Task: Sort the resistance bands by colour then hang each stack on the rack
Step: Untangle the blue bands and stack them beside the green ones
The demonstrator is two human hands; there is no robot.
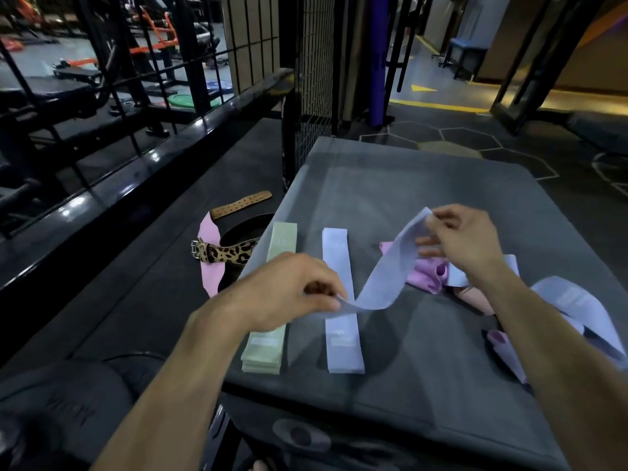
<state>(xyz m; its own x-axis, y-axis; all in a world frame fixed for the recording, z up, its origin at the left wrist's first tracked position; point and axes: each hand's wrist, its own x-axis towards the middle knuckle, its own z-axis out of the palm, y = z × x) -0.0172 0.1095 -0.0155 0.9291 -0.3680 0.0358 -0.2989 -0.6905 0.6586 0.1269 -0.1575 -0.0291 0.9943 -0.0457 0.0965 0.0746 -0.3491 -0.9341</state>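
Lying flat, green stack [272, 294], leopard belt [226, 252]

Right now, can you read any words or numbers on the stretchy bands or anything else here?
No text here can be read.
Green stack: pale label patch near the front end, too blurred to read.
Lilac flat band: pale label patch and faint marks, too blurred.
Floor: a yellow arrow and yellow lines, no words.

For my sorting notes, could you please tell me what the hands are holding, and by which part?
One lavender band, stretched between both hands above the mat. The left hand pinches its near end; the right hand pinches its far end.
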